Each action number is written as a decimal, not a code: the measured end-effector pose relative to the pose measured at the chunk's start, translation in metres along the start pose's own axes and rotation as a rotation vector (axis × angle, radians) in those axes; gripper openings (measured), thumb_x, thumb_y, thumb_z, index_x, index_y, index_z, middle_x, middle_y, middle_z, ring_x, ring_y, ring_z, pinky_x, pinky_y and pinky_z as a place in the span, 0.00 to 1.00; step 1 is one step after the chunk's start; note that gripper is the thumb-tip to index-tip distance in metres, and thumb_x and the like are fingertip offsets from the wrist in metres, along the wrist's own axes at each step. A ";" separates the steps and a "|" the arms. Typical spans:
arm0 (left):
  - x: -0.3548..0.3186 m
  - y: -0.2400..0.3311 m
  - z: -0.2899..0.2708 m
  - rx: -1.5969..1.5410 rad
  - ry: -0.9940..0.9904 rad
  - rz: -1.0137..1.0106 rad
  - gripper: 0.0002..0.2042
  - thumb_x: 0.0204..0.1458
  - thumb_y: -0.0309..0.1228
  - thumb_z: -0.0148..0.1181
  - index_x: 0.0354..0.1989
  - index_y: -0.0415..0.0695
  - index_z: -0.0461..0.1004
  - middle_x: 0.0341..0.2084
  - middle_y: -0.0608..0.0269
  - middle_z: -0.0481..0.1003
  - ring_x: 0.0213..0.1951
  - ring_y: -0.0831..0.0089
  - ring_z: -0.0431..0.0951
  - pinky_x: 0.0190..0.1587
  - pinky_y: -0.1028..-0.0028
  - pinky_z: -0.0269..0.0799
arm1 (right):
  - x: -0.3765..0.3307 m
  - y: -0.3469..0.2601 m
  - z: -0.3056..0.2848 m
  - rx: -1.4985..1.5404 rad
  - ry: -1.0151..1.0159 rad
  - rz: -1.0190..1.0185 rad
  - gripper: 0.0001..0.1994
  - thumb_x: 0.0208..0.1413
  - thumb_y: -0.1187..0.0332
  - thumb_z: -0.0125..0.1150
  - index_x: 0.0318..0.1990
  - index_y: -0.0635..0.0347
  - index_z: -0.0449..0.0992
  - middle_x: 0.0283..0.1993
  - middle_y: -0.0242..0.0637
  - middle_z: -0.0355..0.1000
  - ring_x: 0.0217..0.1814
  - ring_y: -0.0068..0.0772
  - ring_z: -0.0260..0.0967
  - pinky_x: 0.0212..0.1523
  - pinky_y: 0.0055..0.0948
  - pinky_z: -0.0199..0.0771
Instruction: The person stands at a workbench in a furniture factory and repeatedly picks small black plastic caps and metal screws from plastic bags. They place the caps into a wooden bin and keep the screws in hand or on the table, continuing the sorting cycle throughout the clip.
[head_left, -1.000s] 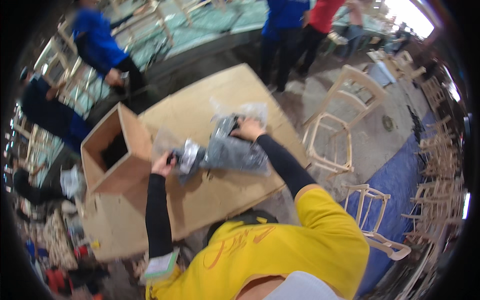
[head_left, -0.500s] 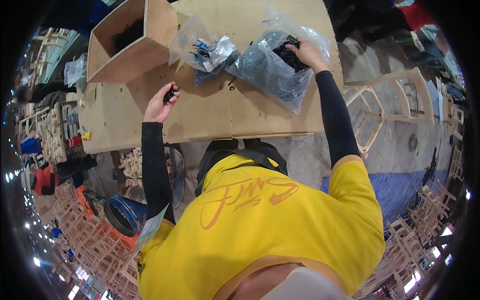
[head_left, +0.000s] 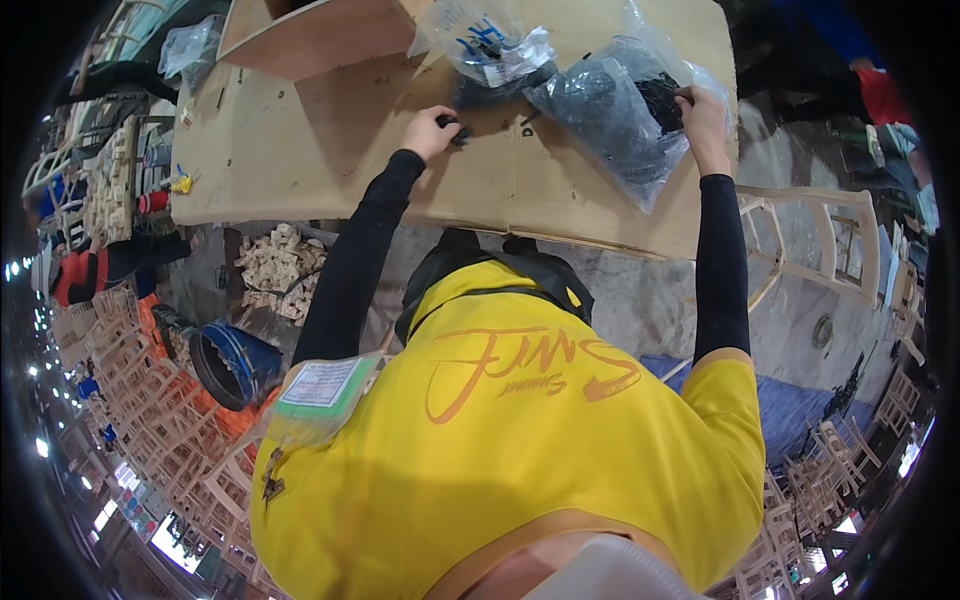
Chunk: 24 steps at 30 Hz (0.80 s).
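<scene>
Small black pieces (head_left: 452, 127) are gripped in the closed fingers of my left hand (head_left: 428, 136), low over the table by the smaller bag. My right hand (head_left: 706, 124) is at the mouth of a large clear plastic bag (head_left: 618, 120) at the right. Its fingers are pressed together beside the black parts (head_left: 660, 101) inside; whatever they pinch is hidden. Between the hands sits a smaller clear bag (head_left: 487, 88) with blue print and dark contents. One or two loose dark bits (head_left: 528, 128) lie on the tabletop near the bags.
The plywood table (head_left: 340, 185) carries an open wooden box (head_left: 318, 42) at the far left. A wooden chair (head_left: 830, 235) stands right of the table. A blue drum (head_left: 240, 362) and a pile of wood pieces (head_left: 282, 268) are on the floor at the left. People are beyond.
My left hand has moved right, toward the smaller bag, still holding black pieces. My right hand has drawn back from inside the large bag to its edge. The view has shifted.
</scene>
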<state>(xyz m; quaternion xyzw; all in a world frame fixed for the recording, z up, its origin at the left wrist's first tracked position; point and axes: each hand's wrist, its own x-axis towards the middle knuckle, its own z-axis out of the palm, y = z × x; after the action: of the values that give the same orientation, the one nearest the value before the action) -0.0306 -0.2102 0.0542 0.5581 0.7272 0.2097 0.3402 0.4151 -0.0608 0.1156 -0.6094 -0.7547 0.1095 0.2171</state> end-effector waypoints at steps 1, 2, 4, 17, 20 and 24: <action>0.001 -0.005 0.002 0.097 0.065 0.077 0.12 0.48 0.31 0.63 0.41 0.43 0.79 0.31 0.56 0.79 0.35 0.74 0.80 0.36 0.75 0.75 | -0.005 -0.007 0.000 -0.025 0.032 -0.003 0.09 0.51 0.67 0.62 0.38 0.58 0.80 0.36 0.47 0.77 0.42 0.48 0.74 0.43 0.39 0.71; 0.003 -0.005 0.004 0.191 0.126 0.161 0.12 0.47 0.31 0.63 0.40 0.43 0.79 0.30 0.55 0.79 0.34 0.74 0.81 0.36 0.75 0.75 | -0.010 -0.011 -0.001 -0.054 0.067 -0.001 0.08 0.52 0.66 0.62 0.38 0.57 0.81 0.36 0.46 0.77 0.42 0.47 0.74 0.42 0.39 0.71; 0.005 -0.007 0.002 0.215 0.159 0.220 0.12 0.44 0.31 0.64 0.38 0.43 0.80 0.29 0.53 0.80 0.34 0.68 0.81 0.39 0.71 0.75 | -0.018 -0.024 -0.005 -0.021 0.142 0.002 0.09 0.53 0.64 0.61 0.38 0.56 0.81 0.35 0.45 0.77 0.40 0.47 0.75 0.41 0.38 0.71; -0.012 0.004 -0.045 -0.790 -0.099 -0.161 0.10 0.55 0.28 0.60 0.38 0.32 0.77 0.32 0.56 0.79 0.30 0.75 0.80 0.36 0.79 0.78 | -0.052 -0.089 -0.039 0.640 0.461 0.309 0.11 0.58 0.65 0.61 0.42 0.63 0.76 0.33 0.38 0.77 0.33 0.29 0.76 0.35 0.29 0.75; -0.034 0.022 -0.057 -1.046 -0.178 -0.136 0.10 0.56 0.26 0.59 0.44 0.32 0.75 0.38 0.54 0.78 0.37 0.74 0.80 0.43 0.78 0.77 | -0.083 -0.135 -0.041 1.131 0.245 0.391 0.10 0.58 0.69 0.61 0.43 0.66 0.75 0.37 0.37 0.76 0.35 0.22 0.73 0.37 0.23 0.75; -0.061 0.063 -0.078 -1.100 -0.237 -0.083 0.11 0.56 0.25 0.59 0.46 0.35 0.74 0.39 0.56 0.78 0.38 0.74 0.79 0.45 0.78 0.76 | -0.122 -0.196 -0.006 1.471 -0.035 0.574 0.10 0.58 0.68 0.62 0.43 0.63 0.75 0.36 0.32 0.74 0.38 0.22 0.72 0.41 0.22 0.74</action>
<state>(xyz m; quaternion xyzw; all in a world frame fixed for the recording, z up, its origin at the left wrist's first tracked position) -0.0366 -0.2445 0.1659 0.2890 0.4889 0.4802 0.6685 0.2669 -0.2248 0.1820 -0.4784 -0.3052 0.6419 0.5157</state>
